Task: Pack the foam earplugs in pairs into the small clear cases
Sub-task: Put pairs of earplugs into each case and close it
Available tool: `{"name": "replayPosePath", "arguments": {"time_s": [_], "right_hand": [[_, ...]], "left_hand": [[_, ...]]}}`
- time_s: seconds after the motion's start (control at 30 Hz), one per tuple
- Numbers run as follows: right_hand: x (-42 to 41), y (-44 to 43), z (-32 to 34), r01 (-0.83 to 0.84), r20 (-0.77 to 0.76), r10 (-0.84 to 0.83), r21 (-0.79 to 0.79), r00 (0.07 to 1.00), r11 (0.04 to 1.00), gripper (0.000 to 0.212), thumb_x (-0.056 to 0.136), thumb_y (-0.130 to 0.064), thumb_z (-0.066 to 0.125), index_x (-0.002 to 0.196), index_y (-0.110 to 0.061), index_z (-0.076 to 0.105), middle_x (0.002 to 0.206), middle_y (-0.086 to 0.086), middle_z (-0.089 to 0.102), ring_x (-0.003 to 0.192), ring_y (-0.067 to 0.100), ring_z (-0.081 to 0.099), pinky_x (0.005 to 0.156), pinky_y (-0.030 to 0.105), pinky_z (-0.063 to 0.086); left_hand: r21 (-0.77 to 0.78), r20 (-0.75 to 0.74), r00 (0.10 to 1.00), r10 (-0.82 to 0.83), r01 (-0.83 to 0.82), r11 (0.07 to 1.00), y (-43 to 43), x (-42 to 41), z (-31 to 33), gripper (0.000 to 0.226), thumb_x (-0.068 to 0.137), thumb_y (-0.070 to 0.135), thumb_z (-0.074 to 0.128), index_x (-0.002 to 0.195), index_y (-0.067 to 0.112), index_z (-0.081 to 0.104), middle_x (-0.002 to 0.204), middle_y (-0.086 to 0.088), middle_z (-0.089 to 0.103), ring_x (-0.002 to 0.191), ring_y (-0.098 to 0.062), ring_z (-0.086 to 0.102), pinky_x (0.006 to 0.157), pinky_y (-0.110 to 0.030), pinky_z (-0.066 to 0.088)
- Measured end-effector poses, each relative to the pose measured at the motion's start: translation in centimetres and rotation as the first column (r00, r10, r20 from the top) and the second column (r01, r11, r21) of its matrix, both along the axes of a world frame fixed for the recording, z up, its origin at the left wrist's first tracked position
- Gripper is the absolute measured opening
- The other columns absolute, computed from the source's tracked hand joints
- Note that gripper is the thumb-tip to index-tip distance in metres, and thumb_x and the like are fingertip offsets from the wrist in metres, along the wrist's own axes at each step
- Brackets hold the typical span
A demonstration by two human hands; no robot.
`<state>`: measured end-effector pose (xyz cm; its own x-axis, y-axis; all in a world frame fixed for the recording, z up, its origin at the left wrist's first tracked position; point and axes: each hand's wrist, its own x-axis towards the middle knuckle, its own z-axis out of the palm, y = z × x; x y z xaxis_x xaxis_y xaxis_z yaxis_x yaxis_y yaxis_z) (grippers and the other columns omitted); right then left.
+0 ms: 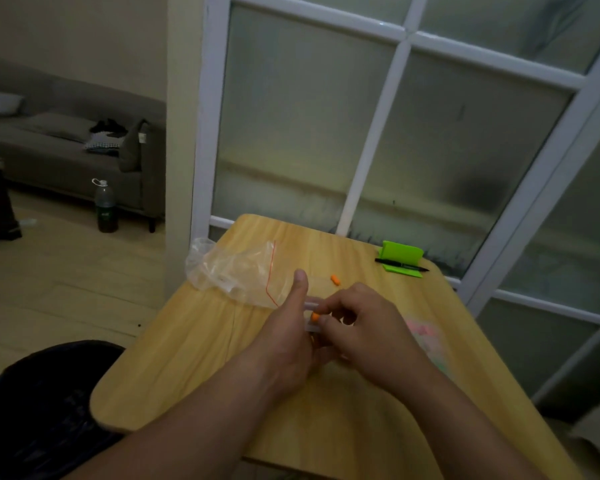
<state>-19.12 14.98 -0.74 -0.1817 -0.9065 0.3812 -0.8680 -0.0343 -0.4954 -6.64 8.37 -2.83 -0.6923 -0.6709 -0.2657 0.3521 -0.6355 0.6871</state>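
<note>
Far left of the hands: clear zip bag (236,270) with a red seal line, crumpled on the table (201,344), just beyond the left thumb. Looks mostly empty, contents too faint to tell.

Left hand (284,344): thumb up, fingers curled around a small clear case (310,315), holding it off the table. Case is hard to read against the skin; can't tell if the lid is open.

Between the hands: one orange earplug (315,317) pinched in the right fingertips, right at the case edge. Right hand (364,337) is closed narrow on it.

Beyond the right hand: a loose earplug (335,280) lying on the table, apart from both hands. Likely the mate for this pair.

Further right: green stand (403,255) with a black pen (400,264), irrelevant.

Handling: foam is light, soft and springy, so grip it mid-body and lightly. Case is probably stiff and slick; hold it by the side walls.
</note>
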Motion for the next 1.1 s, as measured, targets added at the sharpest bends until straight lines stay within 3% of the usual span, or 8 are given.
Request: {"name": "replayPosePath", "arguments": {"time_s": [0.1,0.23,0.3,0.43,0.6,0.8,0.97,1.1], "right_hand": [[-0.3,0.1,-0.2,-0.008,0.009,0.009,-0.014,1.0,1.0,0.012,0.09,-0.029,0.074,0.1,-0.033,0.08,0.087,-0.011,0.057,0.088,0.003,0.058,0.071,0.013,0.04],[-0.7,0.0,-0.2,-0.015,0.065,0.018,-0.033,0.998,0.999,0.012,0.091,-0.027,0.074,0.099,-0.033,0.08,0.089,-0.011,0.061,0.088,0.004,0.062,0.074,0.018,0.047],[-1.2,-0.1,-0.1,0.003,0.141,0.006,-0.066,0.99,0.998,0.011,0.093,-0.024,0.072,0.096,-0.033,0.079,0.092,-0.011,0.067,0.088,0.004,0.064,0.075,0.019,0.05],[-3.8,-1.7,-0.5,0.166,0.245,-0.14,-0.089,0.959,0.982,0.013,0.099,-0.025,0.069,0.09,-0.027,0.077,0.086,-0.01,0.074,0.083,0.004,0.066,0.074,0.031,0.054],[-7.9,-7.5,-2.9,0.34,0.088,-0.343,0.047,0.935,0.939,0.006,0.095,-0.023,0.069,0.096,-0.026,0.074,0.1,-0.007,0.074,0.099,0.018,0.068,0.08,0.033,0.05],[-9.8,-14.0,-4.3,0.455,-0.054,-0.453,0.196,0.89,0.869,0.029,0.096,-0.037,0.069,0.12,-0.021,0.07,0.124,0.005,0.071,0.115,0.027,0.065,0.083,0.033,0.045],[-10.1,-16.3,-5.0,0.505,-0.153,-0.481,0.234,0.863,0.831,0.018,0.095,-0.031,0.065,0.105,-0.02,0.074,0.111,0.006,0.075,0.101,0.029,0.067,0.075,0.031,0.045],[-10.5,-15.9,-4.6,0.492,-0.101,-0.481,0.199,0.871,0.848,0.009,0.093,-0.027,0.067,0.094,-0.022,0.075,0.106,0.003,0.077,0.098,0.026,0.068,0.076,0.031,0.047]], "left_hand": [[-0.019,0.007,1.0,0.003,-0.003,1.0,0.0,-0.2,0.0,0.083,0.097,0.074,0.042,0.128,0.0,0.065,0.108,-0.024,0.075,0.092,-0.031,0.077,0.066,-0.04,0.061],[-0.012,-0.015,1.0,-0.013,0.013,1.0,-0.3,-0.4,-0.2,0.083,0.097,0.074,0.042,0.131,0.002,0.064,0.103,-0.02,0.077,0.084,-0.025,0.076,0.069,-0.04,0.061],[0.014,-0.01,1.0,-0.001,0.001,1.0,-0.4,-0.6,-0.2,0.085,0.094,0.076,0.046,0.131,0.002,0.064,0.083,-0.012,0.071,0.064,-0.016,0.061,0.062,-0.034,0.057],[0.091,0.001,0.999,0.042,-0.042,0.995,-1.2,-0.8,-0.5,0.081,0.089,0.08,0.053,0.118,0.004,0.06,0.074,-0.011,0.058,0.061,-0.015,0.042,0.055,-0.028,0.047],[0.139,-0.006,0.998,0.068,-0.067,0.988,-1.7,-1.1,-0.6,0.074,0.089,0.079,0.054,0.11,0.009,0.06,0.07,-0.007,0.056,0.059,-0.012,0.038,0.055,-0.024,0.039],[0.163,-0.01,0.998,0.058,-0.056,0.985,-1.9,-1.4,-0.3,0.067,0.089,0.078,0.054,0.107,0.014,0.056,0.068,-0.006,0.054,0.059,-0.012,0.036,0.053,-0.022,0.036],[0.159,0.007,0.999,0.043,-0.043,0.986,-2.1,-1.4,-0.4,0.068,0.088,0.08,0.053,0.099,0.013,0.058,0.068,-0.007,0.054,0.058,-0.012,0.037,0.054,-0.023,0.037],[0.143,0.021,0.998,0.058,-0.061,0.988,-2.3,-1.1,-0.6,0.069,0.09,0.079,0.053,0.104,0.012,0.059,0.068,-0.008,0.056,0.058,-0.014,0.039,0.049,-0.023,0.04]]}}
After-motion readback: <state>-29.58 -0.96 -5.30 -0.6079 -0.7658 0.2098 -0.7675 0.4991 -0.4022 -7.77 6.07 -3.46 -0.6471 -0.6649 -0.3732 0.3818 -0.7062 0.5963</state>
